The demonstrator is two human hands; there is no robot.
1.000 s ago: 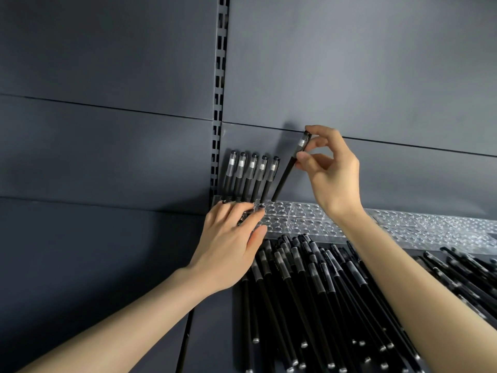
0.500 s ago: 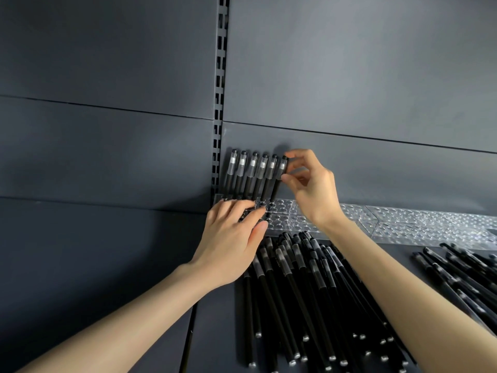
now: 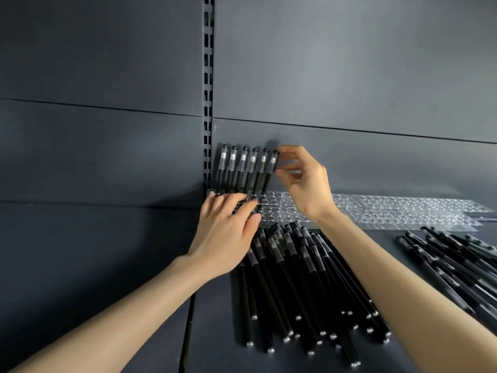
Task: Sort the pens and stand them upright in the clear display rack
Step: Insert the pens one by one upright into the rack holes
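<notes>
- Where the clear rack (image 3: pixel 398 211) meets the slotted upright (image 3: pixel 207 90), six pens (image 3: pixel 243 170) stand in its back row, caps up, each leaning a little to the right.
- The right hand (image 3: pixel 306 184) is at the sixth pen (image 3: pixel 269 173), the rightmost of the row: thumb and forefinger pinch its cap, and the other fingers are loosely curled behind.
- That pen's lower end sits in a hole of the rack, just beside the fifth.
- The left hand (image 3: pixel 226 238) lies flat on the rack's left end, fingers straight and spread over the front holes, gripping nothing.
- The rack runs rightward along the foot of the wall (image 3: pixel 349 63), its other holes unfilled.
- A pile (image 3: pixel 295 278) of black pens lies on the shelf (image 3: pixel 215 332) in front of the rack, between the two forearms, caps mostly toward the rack.
- A second pile (image 3: pixel 451 265) lies well apart at the right, slanting toward the picture's edge.
</notes>
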